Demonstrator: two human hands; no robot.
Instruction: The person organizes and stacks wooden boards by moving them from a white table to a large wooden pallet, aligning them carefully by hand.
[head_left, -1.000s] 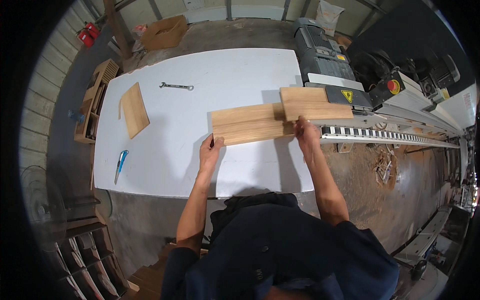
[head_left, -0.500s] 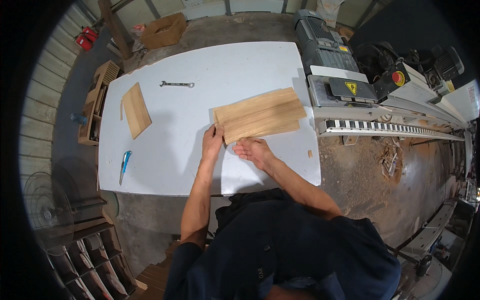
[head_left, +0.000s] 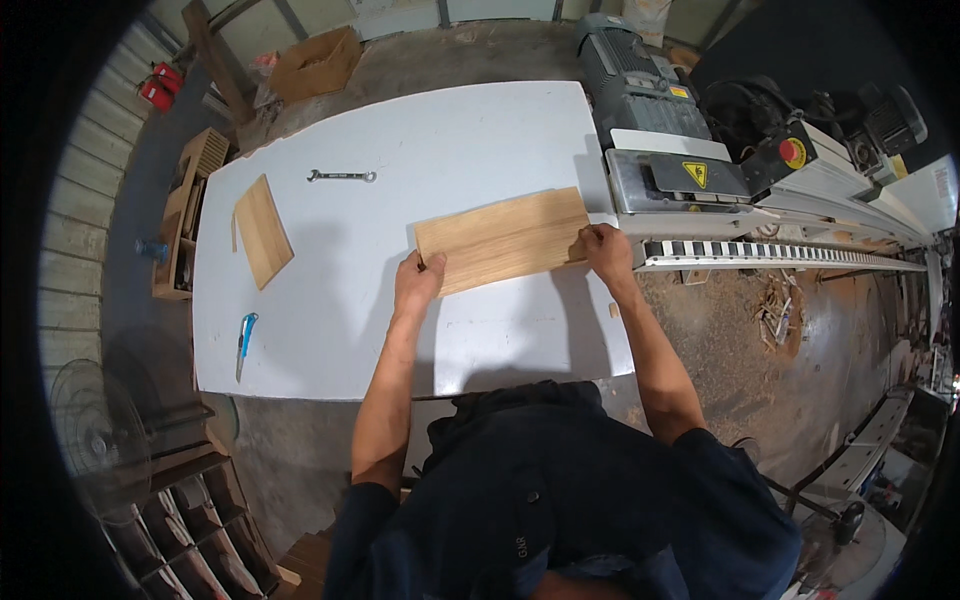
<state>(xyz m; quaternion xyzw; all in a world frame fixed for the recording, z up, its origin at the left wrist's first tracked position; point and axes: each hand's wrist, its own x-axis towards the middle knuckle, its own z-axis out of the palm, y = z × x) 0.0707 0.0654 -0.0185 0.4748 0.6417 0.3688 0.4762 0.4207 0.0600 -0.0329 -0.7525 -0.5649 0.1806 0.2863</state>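
Between my hands is a flat rectangular wooden board (head_left: 508, 240) with brown grain, over the right half of the white table (head_left: 350, 250). My left hand (head_left: 418, 283) grips its near left corner, thumb on top. My right hand (head_left: 606, 250) pinches its right end near the lower corner. Whether a second board lies under this one I cannot tell. Another wooden board (head_left: 263, 233), cut at a slant, lies on the left of the table beside a thin wood strip (head_left: 234, 232).
A combination wrench (head_left: 341, 176) lies toward the back of the table. A blue utility knife (head_left: 245, 345) is at the front left. Close to the right edge sits a small wood piece (head_left: 613, 311). A machine with a motor (head_left: 640, 85) and red stop button (head_left: 792, 152) borders the table's right.
My right hand has moved from the board's near edge to its right end and closed there. The offset edges of stacked boards no longer show; one even outline is visible.
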